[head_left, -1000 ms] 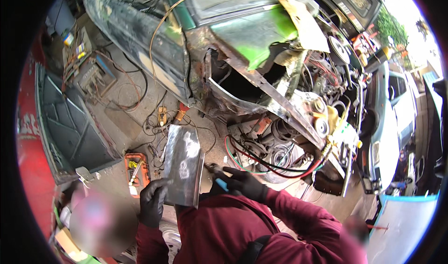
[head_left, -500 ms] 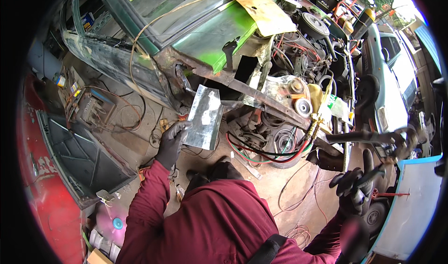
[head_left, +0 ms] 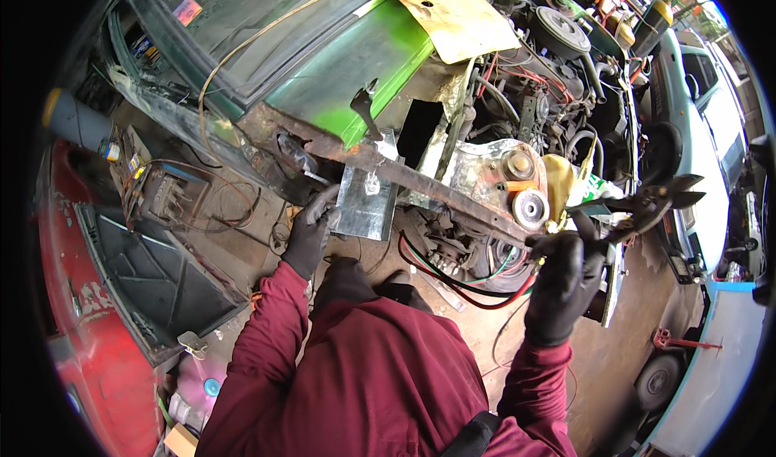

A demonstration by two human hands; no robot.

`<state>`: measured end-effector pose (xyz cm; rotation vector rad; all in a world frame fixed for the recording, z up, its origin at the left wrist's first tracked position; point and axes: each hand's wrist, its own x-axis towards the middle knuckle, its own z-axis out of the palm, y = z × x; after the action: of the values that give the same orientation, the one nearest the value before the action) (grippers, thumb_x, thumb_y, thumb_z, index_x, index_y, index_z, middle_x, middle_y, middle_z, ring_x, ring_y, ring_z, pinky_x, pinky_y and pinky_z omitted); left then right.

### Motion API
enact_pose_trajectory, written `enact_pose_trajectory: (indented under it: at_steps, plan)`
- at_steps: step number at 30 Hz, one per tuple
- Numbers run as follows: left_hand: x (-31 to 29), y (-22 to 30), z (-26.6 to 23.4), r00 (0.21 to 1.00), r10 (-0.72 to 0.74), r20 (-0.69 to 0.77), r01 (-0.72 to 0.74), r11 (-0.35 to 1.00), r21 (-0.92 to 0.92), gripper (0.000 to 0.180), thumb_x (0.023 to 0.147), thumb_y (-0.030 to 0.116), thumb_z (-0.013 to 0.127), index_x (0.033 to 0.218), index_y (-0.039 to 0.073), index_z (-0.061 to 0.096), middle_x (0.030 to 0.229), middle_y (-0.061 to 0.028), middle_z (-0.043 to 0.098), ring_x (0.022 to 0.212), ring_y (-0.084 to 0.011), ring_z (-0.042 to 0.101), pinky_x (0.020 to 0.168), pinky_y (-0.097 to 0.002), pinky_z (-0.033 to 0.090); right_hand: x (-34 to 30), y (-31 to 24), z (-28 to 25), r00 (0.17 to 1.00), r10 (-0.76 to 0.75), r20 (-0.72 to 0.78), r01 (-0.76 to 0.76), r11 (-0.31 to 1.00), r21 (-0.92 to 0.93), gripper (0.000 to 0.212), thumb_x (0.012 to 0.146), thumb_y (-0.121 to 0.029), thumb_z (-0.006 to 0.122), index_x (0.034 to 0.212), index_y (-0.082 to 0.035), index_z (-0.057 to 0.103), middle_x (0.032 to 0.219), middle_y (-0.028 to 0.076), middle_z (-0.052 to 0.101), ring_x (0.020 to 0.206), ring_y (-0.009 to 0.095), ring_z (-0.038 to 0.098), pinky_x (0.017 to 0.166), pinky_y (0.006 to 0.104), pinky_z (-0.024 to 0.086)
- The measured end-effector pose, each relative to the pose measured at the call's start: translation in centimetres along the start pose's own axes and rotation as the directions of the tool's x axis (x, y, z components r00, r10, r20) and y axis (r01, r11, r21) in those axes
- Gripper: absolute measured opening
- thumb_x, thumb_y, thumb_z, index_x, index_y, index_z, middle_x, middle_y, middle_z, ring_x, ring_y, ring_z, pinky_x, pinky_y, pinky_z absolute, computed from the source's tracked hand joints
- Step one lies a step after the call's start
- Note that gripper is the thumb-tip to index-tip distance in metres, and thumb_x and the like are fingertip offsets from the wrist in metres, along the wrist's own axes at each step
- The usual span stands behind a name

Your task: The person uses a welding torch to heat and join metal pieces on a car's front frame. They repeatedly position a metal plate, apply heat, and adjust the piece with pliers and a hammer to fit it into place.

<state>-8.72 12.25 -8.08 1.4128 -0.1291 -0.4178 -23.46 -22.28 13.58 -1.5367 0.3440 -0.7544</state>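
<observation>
My left hand (head_left: 311,232), in a dark glove, is closed on the left edge of a shiny sheet-metal piece (head_left: 365,206). The sheet stands nearly upright against the rusty rail (head_left: 436,184) of the green car; its upper part shows above the rail, which crosses in front of it. My right hand (head_left: 564,283), also gloved, is raised at the right of the engine bay and wrapped round a dark pliers-like tool (head_left: 647,208). The tool's jaws point up and right, and its exact kind is unclear. A dark metal piece (head_left: 365,111) stands at the green fender's edge.
Hoses and belts fill the open engine bay (head_left: 529,101). Yellowish cardboard (head_left: 453,16) lies on the fender. At left are a red car panel (head_left: 97,360), a dark door-like panel (head_left: 149,283) and a cabled machine (head_left: 174,190). A pale car (head_left: 703,142) stands right.
My left hand has brought the metal sheet against the rail, so its top is behind it. My right hand has swung inward and up with the tool, closer to the engine bay.
</observation>
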Motion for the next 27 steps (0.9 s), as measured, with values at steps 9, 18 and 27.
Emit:
enact_pose_trajectory:
  at_steps: [9, 18, 27]
  plan:
    - [6.3, -0.6, 0.2, 0.992, -0.129, -0.011, 0.126, 0.985, -0.117, 0.014, 0.114, 0.011, 0.062, 0.123, 0.001, 0.064, 0.112, -0.0016, 0.065, 0.1, -0.0098, 0.06, 0.09, -0.0293, 0.049, 2.9, 6.0, 5.7, 0.992, 0.124, -0.005, -0.121, 0.956, -0.266, 0.048, 0.119, -0.026, 0.055, 0.146, 0.013, 0.057, 0.092, 0.01, 0.073, 0.088, 0.016, 0.069, 0.09, 0.0326, 0.053]
    - [12.1, -5.4, 0.7, 0.988, -0.088, 0.125, 0.092, 0.996, -0.023, 0.049, 0.11, 0.015, 0.065, 0.155, -0.001, 0.055, 0.126, -0.0042, 0.067, 0.116, -0.0145, 0.066, 0.099, -0.0294, 0.055, 2.9, 10.7, 8.6, 0.978, 0.172, -0.115, -0.202, 0.91, -0.361, 0.035, 0.111, -0.013, 0.063, 0.139, 0.008, 0.066, 0.1, 0.009, 0.077, 0.09, 0.013, 0.071, 0.087, 0.0301, 0.057]
    - [14.2, -2.1, 3.7, 0.916, -0.381, 0.126, 0.399, 0.839, -0.369, 0.059, 0.106, 0.012, 0.069, 0.16, -0.003, 0.055, 0.099, 0.0044, 0.059, 0.077, -0.0026, 0.046, 0.07, -0.0169, 0.038, 3.2, 11.0, 8.3, 0.986, 0.155, -0.065, -0.168, 0.909, -0.383, 0.036, 0.11, -0.018, 0.065, 0.136, 0.007, 0.067, 0.101, 0.012, 0.074, 0.093, 0.018, 0.07, 0.088, 0.0362, 0.058]
